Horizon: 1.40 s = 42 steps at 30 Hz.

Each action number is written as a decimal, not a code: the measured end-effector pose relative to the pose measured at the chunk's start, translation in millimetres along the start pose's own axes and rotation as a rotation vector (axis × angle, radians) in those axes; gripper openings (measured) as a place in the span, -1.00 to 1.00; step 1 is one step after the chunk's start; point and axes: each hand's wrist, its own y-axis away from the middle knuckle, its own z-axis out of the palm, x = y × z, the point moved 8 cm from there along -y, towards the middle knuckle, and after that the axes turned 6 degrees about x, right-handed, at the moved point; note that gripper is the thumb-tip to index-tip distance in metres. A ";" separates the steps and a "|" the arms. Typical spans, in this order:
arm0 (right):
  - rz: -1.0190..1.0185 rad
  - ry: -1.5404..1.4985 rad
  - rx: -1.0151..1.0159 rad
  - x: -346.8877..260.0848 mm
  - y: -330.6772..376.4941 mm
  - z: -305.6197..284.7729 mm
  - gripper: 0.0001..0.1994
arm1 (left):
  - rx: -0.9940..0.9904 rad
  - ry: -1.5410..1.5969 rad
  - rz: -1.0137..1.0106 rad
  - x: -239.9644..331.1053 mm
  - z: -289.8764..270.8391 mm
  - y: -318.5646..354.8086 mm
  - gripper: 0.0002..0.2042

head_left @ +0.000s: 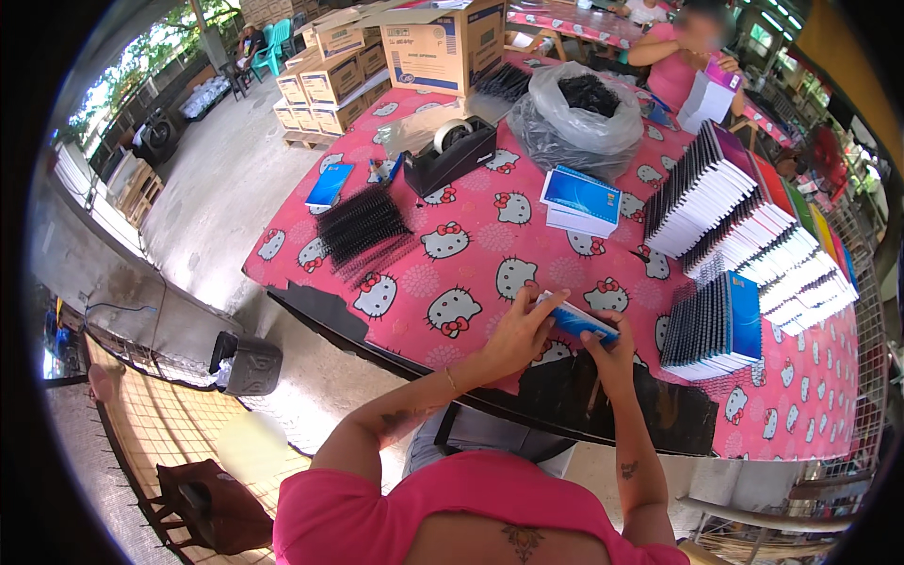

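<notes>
Left hand [524,330]: closed on the left end of a small blue notebook [586,323], fingers curled over the top edge. Right hand [612,356]: gripping the opposite end, thumb laid on the cover. Notebook is at lower centre of the frame, tilted, above the near edge of the surface [482,266]. Binding edge too small to read; cannot tell whether a coil is seated there.

Handling notes (judgement): support both ends evenly so cover and pages stay flush. Light thumb pressure should suffice; squeezing hard could bow the cover or skew the sheets. Turning the binding edge toward the eyes would help in checking the holes line up. Best kept clear of the torn dark patch [650,405] at the near edge, where a cover corner might catch.

Materials: cover looks smooth and glossy, thin, rectangular. Black coils [363,226] at left of centre: slender, springy-looking, heaped roughly parallel; likely to tangle if pulled from the middle. Clear plastic bag [537,137], upper centre: crinkled, slumped, dark contents. Tape dispenser [454,165]: rigid, black, angular, pale roll on top. Blue-covered notebook row [711,330], right: ridged black spines packed close. Surface covering: pink, printed with cartoon cats, seemingly smooth sheet.
</notes>
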 end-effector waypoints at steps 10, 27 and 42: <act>0.043 0.100 0.117 19.1 4.2 -31.3 -0.76 | 0.287 -0.800 -0.126 -109.4 -152.5 -10.6 -0.79; -0.001 0.037 -0.079 33.2 -7.1 -1.2 -0.73 | 0.094 -0.089 0.044 -10.4 -63.0 -23.7 -0.90; 0.024 0.008 -0.063 34.6 -4.4 -0.9 -0.69 | 0.129 -0.001 -0.045 -28.7 -62.0 -29.6 -0.91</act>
